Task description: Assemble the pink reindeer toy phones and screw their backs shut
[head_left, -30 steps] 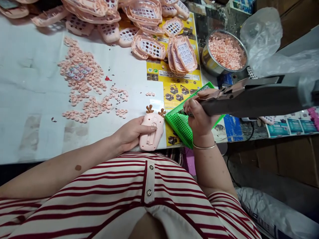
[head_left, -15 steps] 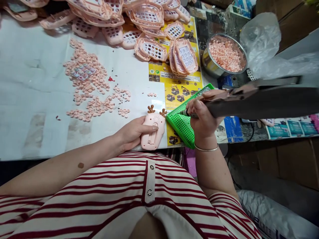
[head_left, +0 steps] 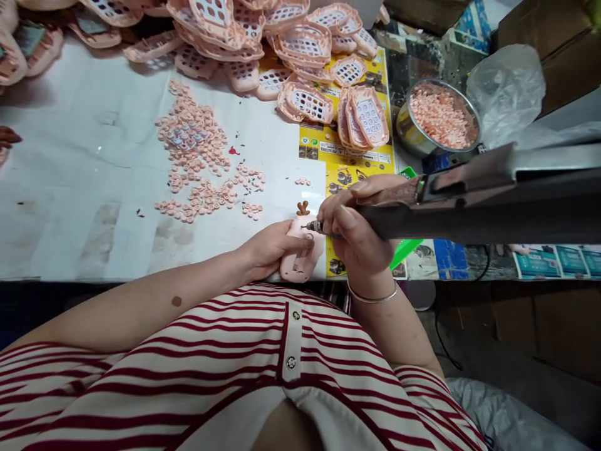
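"Where is the pink antlered casing (head_left: 295, 264)?"

"Near the table's (head_left: 117, 188) front edge, back side up, one brown antler (head_left: 303, 208) in sight. The left hand (head_left: 268, 247) has it gripped, thumb laid across its back and fingers tucked around the side."

"And the right hand (head_left: 369, 247)?"

"Its fingers are wrapped round the front of the power screwdriver (head_left: 469, 210), whose bit (head_left: 305, 227) points at the casing's upper part. I can't tell whether the bit is seated in a hole."

"How far along does it look?"

"The casing's halves look joined, I'd judge, but the battery recess (head_left: 298, 258) has no cover on. Whether any screw is tight, I can't tell."

"What else is unassembled?"

"Plenty: a heap of open pink shells (head_left: 300, 47) at the back, and loose pink button pieces (head_left: 192, 141) spread on the white surface. A metal bowl (head_left: 406, 138) holds more small pink parts, and the green tray (head_left: 406, 252) is partly hidden behind the right hand."
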Demonstrator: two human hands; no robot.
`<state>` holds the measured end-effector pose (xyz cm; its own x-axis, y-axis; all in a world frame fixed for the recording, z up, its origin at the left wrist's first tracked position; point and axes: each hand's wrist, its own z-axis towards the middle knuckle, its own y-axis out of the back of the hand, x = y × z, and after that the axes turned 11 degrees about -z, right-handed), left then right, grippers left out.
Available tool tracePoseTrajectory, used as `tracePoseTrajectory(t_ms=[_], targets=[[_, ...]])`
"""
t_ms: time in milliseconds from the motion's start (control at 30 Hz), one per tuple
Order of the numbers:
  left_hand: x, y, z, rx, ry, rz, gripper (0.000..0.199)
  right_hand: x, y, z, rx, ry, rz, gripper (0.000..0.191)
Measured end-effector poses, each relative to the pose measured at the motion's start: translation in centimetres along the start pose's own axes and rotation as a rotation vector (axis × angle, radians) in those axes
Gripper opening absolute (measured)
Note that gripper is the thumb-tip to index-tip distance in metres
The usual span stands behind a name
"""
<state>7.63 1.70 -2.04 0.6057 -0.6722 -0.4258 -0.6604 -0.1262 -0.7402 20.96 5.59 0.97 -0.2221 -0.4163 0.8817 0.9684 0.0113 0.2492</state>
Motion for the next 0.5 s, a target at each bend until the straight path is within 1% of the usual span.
tracePoseTrajectory(t_ms=[67, 133, 200, 367, 500], targets=[[0.0, 0.0, 0.01, 0.004, 0.006, -0.004, 0.032, 0.12, -0.13, 0.16, 0.026, -0.007, 0.006, 0.045], [0.0, 0.03, 0.03, 0.006, 0.012, -0.008, 0.032, 0.24, -0.16, 0.3, 0.043, 0.024, 0.058, 0.036], [-0.01, 0.11, 0.06, 0.016, 0.014, -0.005, 0.034, 0.25, -0.12, 0.38, 0.036, 0.054, 0.101, 0.032], [-0.06, 0.27, 0.07, 0.018, 0.008, -0.004, 0.032, -0.01, 0.12, 0.36, -0.015, 0.031, 0.039, 0.04], [-0.07, 0.15, 0.0, 0.01, 0.0, -0.002, 0.033, -0.25, 0.1, 0.37, -0.006, 0.024, -0.007, 0.044]])
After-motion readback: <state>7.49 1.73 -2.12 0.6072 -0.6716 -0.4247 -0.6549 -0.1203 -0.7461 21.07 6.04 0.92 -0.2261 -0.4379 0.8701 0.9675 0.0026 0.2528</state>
